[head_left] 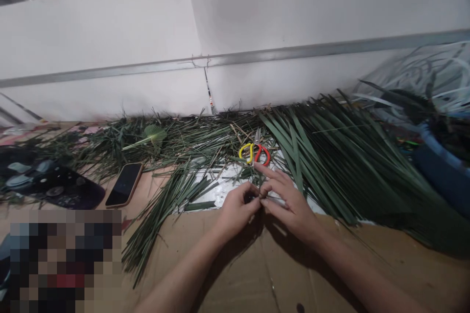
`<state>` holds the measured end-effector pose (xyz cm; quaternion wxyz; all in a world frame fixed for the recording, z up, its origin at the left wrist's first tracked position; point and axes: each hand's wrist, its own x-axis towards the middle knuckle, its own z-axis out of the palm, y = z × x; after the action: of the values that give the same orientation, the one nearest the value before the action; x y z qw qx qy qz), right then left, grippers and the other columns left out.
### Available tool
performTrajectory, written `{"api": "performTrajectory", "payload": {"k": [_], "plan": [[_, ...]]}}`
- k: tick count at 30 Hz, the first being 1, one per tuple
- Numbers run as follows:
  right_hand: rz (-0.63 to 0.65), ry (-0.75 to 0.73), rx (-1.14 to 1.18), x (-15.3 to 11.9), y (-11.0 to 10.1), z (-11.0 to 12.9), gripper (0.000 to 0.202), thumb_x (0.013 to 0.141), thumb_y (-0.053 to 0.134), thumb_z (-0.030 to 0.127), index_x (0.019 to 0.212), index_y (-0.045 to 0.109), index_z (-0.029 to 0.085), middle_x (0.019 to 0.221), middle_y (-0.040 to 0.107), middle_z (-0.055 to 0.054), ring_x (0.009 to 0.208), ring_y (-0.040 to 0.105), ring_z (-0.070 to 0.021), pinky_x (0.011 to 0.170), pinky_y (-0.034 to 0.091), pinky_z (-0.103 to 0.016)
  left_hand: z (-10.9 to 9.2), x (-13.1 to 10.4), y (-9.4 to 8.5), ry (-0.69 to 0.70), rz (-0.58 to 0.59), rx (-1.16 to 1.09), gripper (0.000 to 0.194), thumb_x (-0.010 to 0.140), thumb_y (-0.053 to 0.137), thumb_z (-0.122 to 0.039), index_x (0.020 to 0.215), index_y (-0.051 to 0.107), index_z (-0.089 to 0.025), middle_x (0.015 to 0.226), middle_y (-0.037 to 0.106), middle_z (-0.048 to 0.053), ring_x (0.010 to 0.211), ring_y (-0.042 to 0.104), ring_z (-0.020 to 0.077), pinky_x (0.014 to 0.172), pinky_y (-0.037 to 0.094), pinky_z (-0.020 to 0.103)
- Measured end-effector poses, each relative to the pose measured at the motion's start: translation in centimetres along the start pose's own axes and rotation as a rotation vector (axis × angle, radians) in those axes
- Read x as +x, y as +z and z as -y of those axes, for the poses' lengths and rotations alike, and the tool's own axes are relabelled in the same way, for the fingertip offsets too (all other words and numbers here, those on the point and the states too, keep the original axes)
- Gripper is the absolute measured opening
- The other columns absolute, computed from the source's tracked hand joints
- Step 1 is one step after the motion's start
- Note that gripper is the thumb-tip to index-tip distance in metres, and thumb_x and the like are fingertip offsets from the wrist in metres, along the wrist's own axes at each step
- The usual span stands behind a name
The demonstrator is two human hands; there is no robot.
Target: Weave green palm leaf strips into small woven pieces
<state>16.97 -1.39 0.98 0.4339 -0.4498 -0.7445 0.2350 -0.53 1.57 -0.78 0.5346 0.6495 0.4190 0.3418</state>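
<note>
A flattened cardboard sheet (293, 288) spreads under the forearms; beyond it, on the right, fans a broad, pleated palm leaf (338, 156), with cut leaf strips (157, 225) at left. The blue bucket (436, 144) at far right has dark foliage at its mouth, its depths hidden; behind it, a clear plastic bag (446, 66) seems to hold white strips. The dark lidded tumbler (73, 186) is opaque. The left hand (238, 205) and right hand (284, 195) meet above the sheet's far edge, each grip pinched on a thin dark piece (261, 196), probably leaf, mostly hidden between the fingertips. For neat work, let the left grip steady it while the right guides, pressing lightly to avoid splitting it. Scissors (258, 148) lie just beyond.
</note>
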Motion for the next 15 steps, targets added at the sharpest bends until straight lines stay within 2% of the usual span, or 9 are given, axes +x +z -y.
{"api": "performTrajectory", "payload": {"k": [3, 5, 8, 11, 13, 15], "plan": [[-0.188, 0.055, -0.039, 0.05, -0.11, -0.57, 0.004, 0.087, 0.064, 0.023, 0.085, 0.066, 0.026, 0.149, 0.060, -0.009, 0.133, 0.054, -0.0322, 0.111, 0.036, -0.058, -0.11, -0.03, -0.29, -0.065, -0.031, -0.157, 0.017, 0.086, 0.065, -0.036, 0.087, 0.058, -0.021, 0.076, 0.061, 0.000, 0.069, 0.055, 0.0151, 0.065, 0.041, 0.027], [-0.264, 0.111, -0.007, 0.14, -0.14, -0.87, 0.003, 0.085, 0.068, 0.028, 0.083, 0.069, 0.026, 0.141, 0.065, -0.009, 0.126, 0.058, -0.0323, 0.104, 0.044, -0.053, -0.13, -0.07, -0.47, -0.108, -0.021, -0.245, 0.019, 0.088, 0.065, -0.039, 0.090, 0.056, -0.021, 0.072, 0.059, -0.001, 0.064, 0.054, 0.0142, 0.063, 0.041, 0.026], [-0.240, 0.270, 0.223, 0.21, 0.05, -0.79, 0.008, 0.083, 0.069, 0.033, 0.082, 0.068, 0.025, 0.121, 0.073, -0.010, 0.093, 0.067, -0.0258, 0.080, 0.055, -0.041, 0.02, -0.13, -0.49, -0.122, -0.009, -0.287, 0.021, 0.088, 0.067, -0.040, 0.090, 0.057, -0.022, 0.072, 0.059, -0.001, 0.064, 0.055, 0.0140, 0.063, 0.042, 0.027], [-0.146, 0.460, 0.507, 0.18, 0.42, -0.26, 0.016, 0.082, 0.070, 0.038, 0.088, 0.065, 0.024, 0.090, 0.073, -0.005, 0.061, 0.060, -0.0171, 0.056, 0.052, -0.032, 0.26, -0.18, -0.26, -0.121, -0.003, -0.288, 0.022, 0.086, 0.070, -0.039, 0.090, 0.058, -0.021, 0.076, 0.061, 0.001, 0.067, 0.056, 0.0145, 0.066, 0.043, 0.027], [-0.129, 0.522, 0.610, 0.14, 0.63, 0.01, 0.020, 0.081, 0.071, 0.040, 0.090, 0.064, 0.024, 0.082, 0.068, -0.002, 0.060, 0.059, -0.0165, 0.053, 0.052, -0.030, 0.34, -0.21, -0.12, -0.126, -0.001, -0.286, 0.021, 0.086, 0.071, -0.037, 0.091, 0.059, -0.021, 0.080, 0.063, 0.002, 0.070, 0.057, 0.0147, 0.067, 0.043, 0.027], [-0.138, 0.527, 0.614, 0.11, 0.79, -0.03, 0.022, 0.079, 0.073, 0.040, 0.093, 0.065, 0.024, 0.081, 0.067, -0.001, 0.064, 0.061, -0.0169, 0.055, 0.053, -0.029, 0.32, -0.25, -0.05, -0.125, -0.007, -0.285, 0.019, 0.086, 0.070, -0.035, 0.092, 0.059, -0.021, 0.082, 0.063, 0.002, 0.072, 0.057, 0.0145, 0.068, 0.043, 0.027]]}}
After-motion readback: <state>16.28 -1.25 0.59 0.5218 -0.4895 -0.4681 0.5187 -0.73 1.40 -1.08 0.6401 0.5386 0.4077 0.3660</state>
